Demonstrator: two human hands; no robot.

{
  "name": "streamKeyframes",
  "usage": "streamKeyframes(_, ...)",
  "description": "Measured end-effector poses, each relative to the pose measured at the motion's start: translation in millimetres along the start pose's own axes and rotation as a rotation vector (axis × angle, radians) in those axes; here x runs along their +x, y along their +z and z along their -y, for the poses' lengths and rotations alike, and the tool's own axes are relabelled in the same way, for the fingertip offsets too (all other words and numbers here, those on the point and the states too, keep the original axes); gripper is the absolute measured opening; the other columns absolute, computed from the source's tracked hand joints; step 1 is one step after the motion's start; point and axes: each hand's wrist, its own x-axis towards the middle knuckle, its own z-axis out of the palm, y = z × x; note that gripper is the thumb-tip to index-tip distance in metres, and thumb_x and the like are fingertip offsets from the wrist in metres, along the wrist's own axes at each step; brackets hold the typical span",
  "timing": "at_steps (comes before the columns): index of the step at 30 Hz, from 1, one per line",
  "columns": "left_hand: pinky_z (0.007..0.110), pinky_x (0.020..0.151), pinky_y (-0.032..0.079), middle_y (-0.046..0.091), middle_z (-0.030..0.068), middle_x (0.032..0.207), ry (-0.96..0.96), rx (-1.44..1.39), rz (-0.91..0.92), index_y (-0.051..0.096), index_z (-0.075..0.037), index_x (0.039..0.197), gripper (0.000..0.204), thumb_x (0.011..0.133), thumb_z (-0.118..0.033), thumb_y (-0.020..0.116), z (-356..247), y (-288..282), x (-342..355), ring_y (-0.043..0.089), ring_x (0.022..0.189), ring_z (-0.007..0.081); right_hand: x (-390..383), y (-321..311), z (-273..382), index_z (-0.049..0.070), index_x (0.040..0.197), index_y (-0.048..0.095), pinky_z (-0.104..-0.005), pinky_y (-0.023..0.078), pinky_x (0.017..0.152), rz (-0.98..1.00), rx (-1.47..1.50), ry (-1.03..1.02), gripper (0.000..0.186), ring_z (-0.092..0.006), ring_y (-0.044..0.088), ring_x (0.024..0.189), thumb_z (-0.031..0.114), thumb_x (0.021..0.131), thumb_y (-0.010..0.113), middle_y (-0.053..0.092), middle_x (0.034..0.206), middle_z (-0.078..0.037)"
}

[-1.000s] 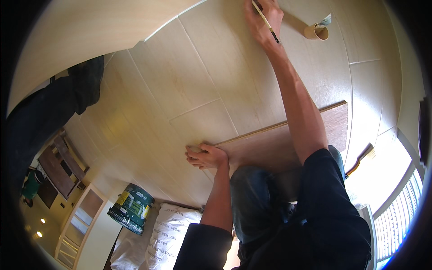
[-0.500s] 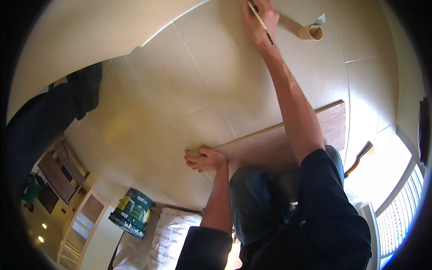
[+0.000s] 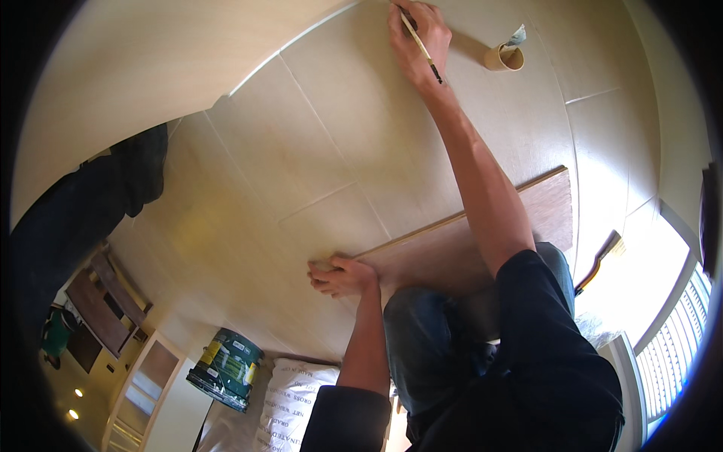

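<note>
My right hand (image 3: 419,38) reaches to the floor (image 3: 331,143) near the curved pale panel (image 3: 135,60) at the top, fingers closed on a thin pale-handled brush (image 3: 422,47) and a dark object beneath it. To its right stands an open cardboard tube (image 3: 503,59) with a pale crumpled piece sticking out. A brown wooden plank (image 3: 550,203) lies across in front of my knees, under my right forearm. My left hand (image 3: 339,277) is at the plank's left end, fingers curled round a small pale object.
Another person's dark-clad leg and foot (image 3: 139,169) is at left. Behind me are a green bucket (image 3: 226,365) and white sacks (image 3: 294,392). A wide brush (image 3: 606,252) lies at right, near a bright slatted window (image 3: 670,346). Dark wooden furniture (image 3: 105,294) sits far left.
The whole view has shifted a little left and mostly downward at the bottom. Both hands keep their grips and stay about where they were relative to the plank and tube.
</note>
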Motion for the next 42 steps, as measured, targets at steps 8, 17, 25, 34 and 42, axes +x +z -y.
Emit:
streamKeyframes(8, 0.057, 0.107, 0.031, 0.043, 0.0158, 0.147, 0.028, 0.016, -0.071, 0.044, -0.015, 0.149, 0.06, 0.095, -0.04, 0.05, 5.0, 6.5, 0.4, 0.041, 0.133, 0.0367, -0.5, 2.9, 5.2, 0.001, 0.102, 0.075, -0.0399, 0.057, 0.077, -0.112, 0.113, 0.102, 0.015, -0.0306, 0.068, 0.091, 0.008, 0.09, 0.07, 0.073, 0.091, -0.014)
streamKeyframes(17, 0.058, 0.108, 0.031, 0.043, 0.0166, 0.147, 0.015, 0.021, -0.05, 0.043, -0.014, 0.15, 0.061, 0.094, -0.039, 0.048, 3.6, 4.0, 0.1, 0.04, 0.134, 0.0369, -1.6, -4.8, 16.8, 0.004, 0.103, 0.077, -0.0434, 0.055, 0.085, 0.168, 0.024, -0.011, 0.019, -0.031, 0.064, 0.104, 0.016, 0.089, 0.072, 0.075, 0.089, -0.009)
streamKeyframes(25, 0.058, 0.108, 0.031, 0.041, 0.0169, 0.148, 0.023, 0.02, -0.048, 0.043, -0.014, 0.15, 0.061, 0.095, -0.039, 0.046, 2.6, 2.6, 0.2, 0.039, 0.135, 0.0368, -0.5, 3.7, 10.5, 0.004, 0.1, 0.077, -0.0415, 0.056, 0.08, 0.018, 0.064, -0.005, 0.015, -0.0315, 0.067, 0.096, 0.009, 0.087, 0.072, 0.074, 0.089, -0.012)
streamKeyframes(34, 0.057, 0.11, 0.029, 0.041, 0.0165, 0.148, 0.016, 0.015, -0.033, 0.041, -0.014, 0.151, 0.061, 0.095, -0.037, 0.047, 1.6, 1.4, -0.9, 0.039, 0.135, 0.0364, -2.1, -0.7, 13.6, 0.005, 0.099, 0.078, -0.0411, 0.057, 0.081, 0.111, 0.031, -0.022, 0.015, -0.0303, 0.067, 0.098, 0.012, 0.086, 0.073, 0.075, 0.09, -0.012)
streamKeyframes(42, 0.057, 0.109, 0.03, 0.042, 0.0164, 0.148, 0.017, 0.009, -0.043, 0.042, -0.015, 0.15, 0.06, 0.095, -0.038, 0.048, 2.8, 2.6, 0.0, 0.039, 0.135, 0.0362, -0.5, 5.8, 7.6, 0.004, 0.099, 0.078, -0.0411, 0.057, 0.082, -0.045, 0.099, 0.07, 0.016, -0.0306, 0.067, 0.098, 0.01, 0.086, 0.072, 0.075, 0.091, -0.013)
